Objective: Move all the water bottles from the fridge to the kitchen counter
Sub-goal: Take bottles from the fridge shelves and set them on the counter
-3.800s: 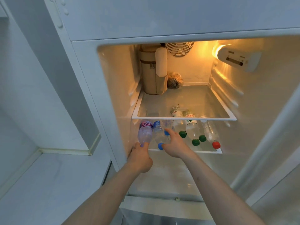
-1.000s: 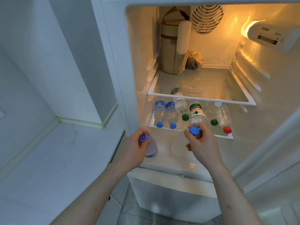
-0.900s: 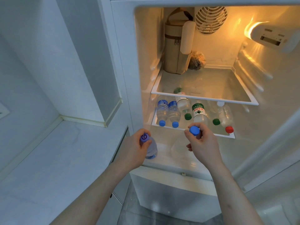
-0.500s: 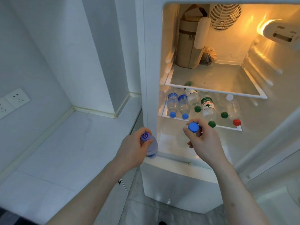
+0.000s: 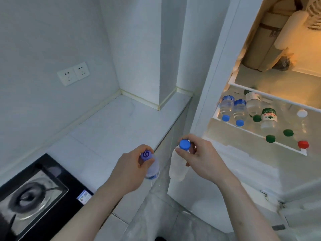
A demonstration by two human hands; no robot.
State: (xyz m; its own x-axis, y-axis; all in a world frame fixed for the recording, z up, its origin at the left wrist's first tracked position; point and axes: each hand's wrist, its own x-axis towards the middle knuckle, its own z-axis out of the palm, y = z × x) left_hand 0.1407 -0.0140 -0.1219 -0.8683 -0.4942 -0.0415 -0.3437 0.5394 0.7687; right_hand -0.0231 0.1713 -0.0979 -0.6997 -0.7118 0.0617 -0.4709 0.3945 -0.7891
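My left hand (image 5: 129,169) grips a small water bottle with a purple cap (image 5: 152,168) by its neck, at the front edge of the white kitchen counter (image 5: 112,129). My right hand (image 5: 201,160) pinches a clear bottle with a blue cap (image 5: 178,166) near its top; it hangs upright between the counter and the open fridge (image 5: 215,66). Several more water bottles lie on the fridge's second shelf (image 5: 243,129), caps facing out: two with blue caps (image 5: 233,110), others with green caps (image 5: 268,119), one with a red cap (image 5: 303,144).
A black hob with a round burner (image 5: 33,197) is set into the counter at the lower left. Two wall sockets (image 5: 73,73) sit above the counter. A tan bag (image 5: 260,40) stands on the fridge's upper shelf. Grey floor (image 5: 166,220) shows below.
Both hands pulled a bottle each out of the fridge. My view swung left toward the counter, and both bottles moved left with it, now by the counter's front edge.
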